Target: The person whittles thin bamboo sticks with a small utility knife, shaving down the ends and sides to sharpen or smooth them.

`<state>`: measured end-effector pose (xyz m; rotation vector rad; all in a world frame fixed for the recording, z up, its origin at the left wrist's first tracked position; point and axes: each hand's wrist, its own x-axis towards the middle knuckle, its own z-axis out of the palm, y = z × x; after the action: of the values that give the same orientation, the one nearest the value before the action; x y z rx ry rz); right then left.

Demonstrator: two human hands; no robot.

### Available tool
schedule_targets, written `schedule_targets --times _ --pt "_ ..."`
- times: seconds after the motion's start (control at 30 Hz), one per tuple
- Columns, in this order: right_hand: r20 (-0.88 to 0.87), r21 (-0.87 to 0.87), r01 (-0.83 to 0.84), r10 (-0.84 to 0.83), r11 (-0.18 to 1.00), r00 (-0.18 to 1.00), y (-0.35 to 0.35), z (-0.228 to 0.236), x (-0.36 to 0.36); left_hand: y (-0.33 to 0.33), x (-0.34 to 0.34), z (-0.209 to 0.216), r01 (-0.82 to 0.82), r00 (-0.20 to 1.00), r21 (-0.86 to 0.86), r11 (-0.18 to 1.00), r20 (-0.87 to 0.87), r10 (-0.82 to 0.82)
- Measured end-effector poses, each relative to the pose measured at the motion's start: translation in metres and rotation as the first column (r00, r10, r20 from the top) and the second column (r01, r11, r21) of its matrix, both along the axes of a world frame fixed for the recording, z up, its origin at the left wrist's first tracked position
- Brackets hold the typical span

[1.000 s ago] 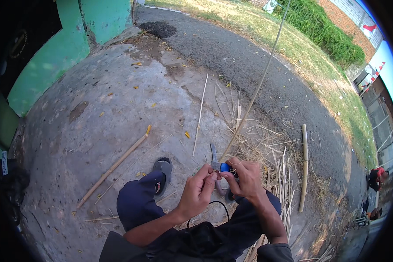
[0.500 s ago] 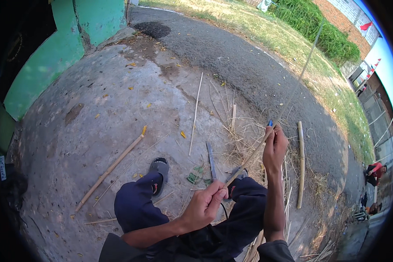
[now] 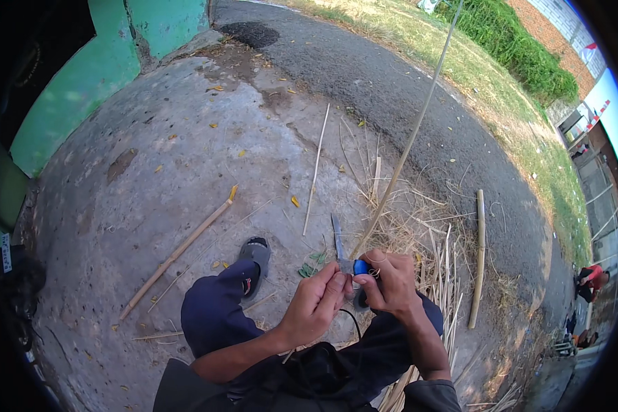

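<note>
In front of my lap my left hand [image 3: 316, 305] is closed in a pinch, gripping the near end of a long, thin bamboo strip, which its fingers cover. The bamboo strip [image 3: 408, 141] slants up and away to the right, past the top edge. My right hand [image 3: 393, 283] is closed round a small blue tool [image 3: 361, 267] with a greyish edge, held right beside my left fingertips; its exact kind is unclear. Thin curled shavings show at my right fingers. Beyond my hands a long-bladed knife [image 3: 337, 233] lies on the ground, its lower part hidden.
Split bamboo strips [image 3: 448, 275] and pale shavings [image 3: 402, 223] lie to my right, beside a thick bamboo pole [image 3: 478, 257]. A brown stick [image 3: 178, 261] and a thin pale stick [image 3: 316, 172] rest on the concrete. A person in red [image 3: 590, 281] sits far right.
My right hand has come down along the strip toward me with the blue tool, ending beside my left hand. The strip's far part has swung left; my left hand has hardly moved.
</note>
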<state>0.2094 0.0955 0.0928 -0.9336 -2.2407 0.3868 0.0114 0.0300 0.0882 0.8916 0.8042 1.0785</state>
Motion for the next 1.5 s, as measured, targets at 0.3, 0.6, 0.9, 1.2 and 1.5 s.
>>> schedule_targets --times 0.3,0.6,0.9,1.2,1.5 --pt "0.057 0.063 0.056 -0.059 0.996 0.997 0.0 0.0 -0.006 -0.002 0.001 -0.001 -0.091 0.959 0.186 0.978 -0.25 0.137" --pt "-0.079 0.138 0.281 -0.272 0.95 0.959 0.016 0.006 -0.002 -0.002 0.003 0.005 -0.097 0.937 0.232 0.968 -0.307 0.167" --pt "-0.765 -0.479 0.136 -0.488 0.867 0.42 0.043 0.01 0.066 -0.004 0.008 -0.007 -0.069 0.913 0.306 0.949 -0.363 0.184" --pt "-0.572 -0.616 -0.149 -0.309 0.774 0.76 0.015 0.01 0.005 0.004 0.008 -0.006 -0.154 0.895 0.327 0.932 -0.353 0.271" --pt "-0.49 -0.728 -0.116 -0.393 0.676 0.778 0.01 0.015 -0.004 0.005 0.018 -0.007 -0.16 0.845 0.399 0.903 -0.418 0.334"
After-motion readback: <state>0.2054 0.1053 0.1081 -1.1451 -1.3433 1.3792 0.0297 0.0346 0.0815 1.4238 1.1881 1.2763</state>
